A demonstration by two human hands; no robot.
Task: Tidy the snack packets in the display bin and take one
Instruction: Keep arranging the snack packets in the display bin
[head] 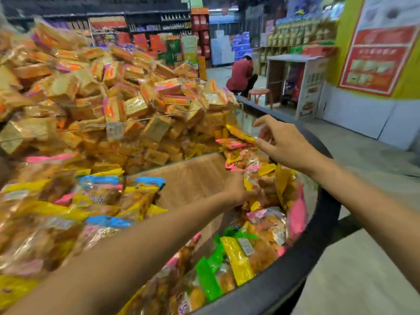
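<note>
Display bin point(327, 214), one, black-rimmed, holding snack packets beyond counting. Two hands are reaching in. Right hand point(280, 142) is pinching one yellow packet point(241, 133) at the bin's far right corner. Left hand point(238, 189) is gripping packets point(263, 185) below it; number unclear. One person point(242, 75) is crouching beyond.

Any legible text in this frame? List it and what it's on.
None legible.
Red wall poster: print blurred.
White price tag on the clear divider: blurred.
Barcode sticker on the yellow-edged packet: too small.
Blue-edged packet: characters smeared by motion.
</note>
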